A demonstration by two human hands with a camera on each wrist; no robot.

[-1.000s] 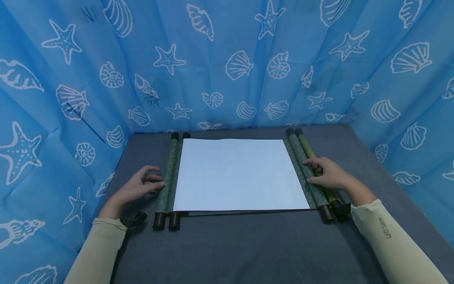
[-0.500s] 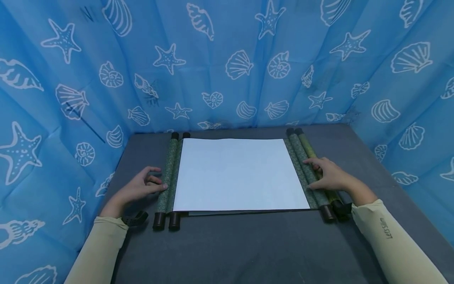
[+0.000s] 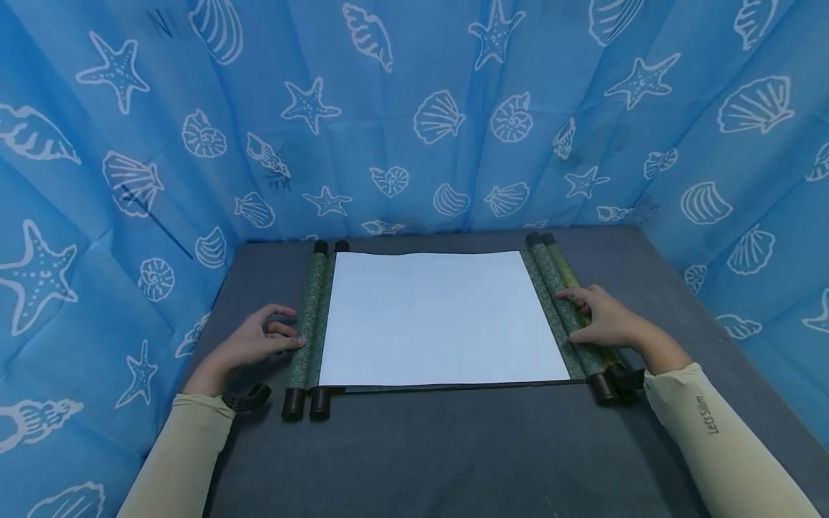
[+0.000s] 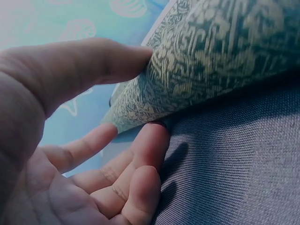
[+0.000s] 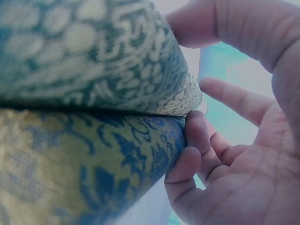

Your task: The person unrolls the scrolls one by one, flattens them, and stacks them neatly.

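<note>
A hanging scroll lies spread flat, its white sheet [image 3: 443, 316] between patterned green rolls. My left hand [image 3: 249, 342] is at the outer left roll [image 3: 309, 316]; in the left wrist view the thumb [image 4: 117, 61] touches its side and the loosely bent fingers [image 4: 150, 140] lie by its lower edge. My right hand [image 3: 605, 320] holds the right green roll [image 3: 558, 288], thumb over it. In the right wrist view its bent fingers [image 5: 194, 136] touch where that roll meets a yellow-and-blue patterned roll [image 5: 108, 168].
Dark end caps [image 3: 319, 404] stick out at the rolls' ends. The grey cloth-covered table [image 3: 421, 453] extends in front of the scroll. Behind and at both sides hangs a blue curtain [image 3: 388, 158] with white shells and starfish.
The left thumb has shifted slightly right onto the outer left roll. The scroll and right hand sit a touch further right in view; otherwise little differs.
</note>
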